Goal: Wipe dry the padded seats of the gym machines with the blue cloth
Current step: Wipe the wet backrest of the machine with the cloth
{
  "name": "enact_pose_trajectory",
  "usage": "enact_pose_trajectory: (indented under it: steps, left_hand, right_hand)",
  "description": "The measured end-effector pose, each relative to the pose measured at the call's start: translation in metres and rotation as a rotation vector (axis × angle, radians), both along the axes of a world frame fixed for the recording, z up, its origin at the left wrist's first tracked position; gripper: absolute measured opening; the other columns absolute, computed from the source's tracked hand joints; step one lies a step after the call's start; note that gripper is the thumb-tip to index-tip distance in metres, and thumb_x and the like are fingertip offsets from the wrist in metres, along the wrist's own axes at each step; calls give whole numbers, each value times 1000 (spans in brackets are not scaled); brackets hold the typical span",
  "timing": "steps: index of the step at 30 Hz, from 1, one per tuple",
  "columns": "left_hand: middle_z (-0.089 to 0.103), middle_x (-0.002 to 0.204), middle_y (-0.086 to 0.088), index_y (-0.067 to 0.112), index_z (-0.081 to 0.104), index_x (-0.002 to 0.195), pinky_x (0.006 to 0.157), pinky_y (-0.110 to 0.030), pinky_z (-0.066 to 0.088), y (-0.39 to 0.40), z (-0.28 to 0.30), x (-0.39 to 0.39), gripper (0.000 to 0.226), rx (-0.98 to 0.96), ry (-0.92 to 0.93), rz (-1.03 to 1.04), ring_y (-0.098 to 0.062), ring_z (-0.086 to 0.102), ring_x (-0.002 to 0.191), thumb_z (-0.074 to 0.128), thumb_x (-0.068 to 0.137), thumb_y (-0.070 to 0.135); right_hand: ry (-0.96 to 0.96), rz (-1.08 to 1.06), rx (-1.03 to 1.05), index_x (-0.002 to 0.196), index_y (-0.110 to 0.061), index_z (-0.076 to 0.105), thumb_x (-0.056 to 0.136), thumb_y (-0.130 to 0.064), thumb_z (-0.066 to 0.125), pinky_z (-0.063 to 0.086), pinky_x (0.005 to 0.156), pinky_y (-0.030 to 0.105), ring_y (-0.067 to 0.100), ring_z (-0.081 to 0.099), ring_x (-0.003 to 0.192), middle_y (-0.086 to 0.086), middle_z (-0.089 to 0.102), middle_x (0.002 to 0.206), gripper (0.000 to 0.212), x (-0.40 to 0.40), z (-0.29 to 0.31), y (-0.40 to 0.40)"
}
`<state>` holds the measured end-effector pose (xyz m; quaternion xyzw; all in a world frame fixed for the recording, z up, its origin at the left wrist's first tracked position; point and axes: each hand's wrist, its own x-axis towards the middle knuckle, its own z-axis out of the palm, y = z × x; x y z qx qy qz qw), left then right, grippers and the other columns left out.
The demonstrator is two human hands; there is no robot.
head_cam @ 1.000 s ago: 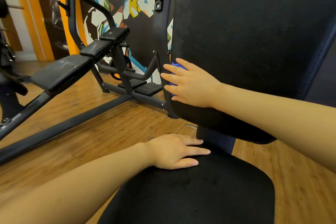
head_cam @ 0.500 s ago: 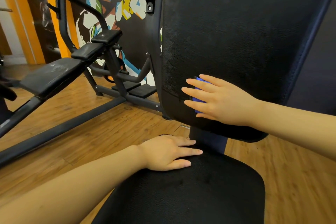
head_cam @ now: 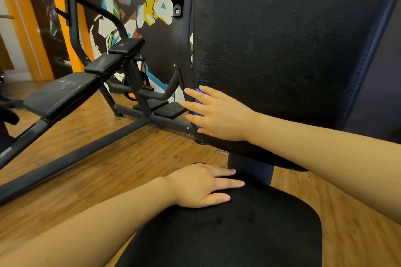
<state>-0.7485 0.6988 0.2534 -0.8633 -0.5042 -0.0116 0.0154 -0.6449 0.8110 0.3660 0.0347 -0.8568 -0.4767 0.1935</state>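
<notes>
Two hands [head_cam: 219,112], one blue cloth [head_cam: 198,102], two gym machines [head_cam: 282,60]

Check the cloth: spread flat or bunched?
Cannot tell: the right hand covers the cloth; only blue slivers show between fingers.

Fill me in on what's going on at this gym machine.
A person is wiping down a gym machine. Their right hand presses a blue cloth flat against the lower left edge of the upright black back pad, with only a sliver of the cloth showing between the fingers. The left hand rests open on the back of the black seat pad, bracing. Another bench stands to the left on the wooden floor.
</notes>
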Motion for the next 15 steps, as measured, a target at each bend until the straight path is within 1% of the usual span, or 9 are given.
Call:
enact_pose_trajectory:
  steps: [3, 8, 11, 15]
  left_hand:
    - [24, 161, -1, 36, 26, 153, 117, -39, 26, -1, -1, 0, 56, 9, -4, -3, -19, 24, 147, 21, 100, 54]
    - [21, 161, 1, 37, 23, 153, 118, -33, 20, 0, -1, 0, 53, 2, -7, 4, -16, 21, 147, 25, 102, 51]
    - [22, 161, 1, 38, 23, 153, 118, -30, 19, 0, -1, 0, 56, 12, -6, 0, -14, 21, 147, 21, 99, 55]
    - [21, 162, 1, 38, 23, 153, 120, -30, 17, -1, 0, 0, 53, -4, -16, 6, -13, 19, 148, 27, 101, 51]
  right_hand:
    - [4, 18, -1, 112, -11, 71, 84, -37, 72, 38, 108, 52, 40, 47, 132, 17, 59, 133, 38, 6, -2, 0]
    - [7, 44, -24, 108, -11, 74, 78, -37, 78, 41, 105, 49, 37, 53, 126, 15, 65, 126, 40, 27, -4, -3]
    - [-3, 40, -50, 111, -10, 73, 77, -35, 79, 37, 108, 49, 37, 51, 129, 16, 63, 128, 43, 55, -8, -2]
    - [-8, 16, -10, 117, -10, 70, 80, -35, 73, 25, 110, 48, 38, 48, 132, 16, 60, 133, 44, 95, -12, -1]
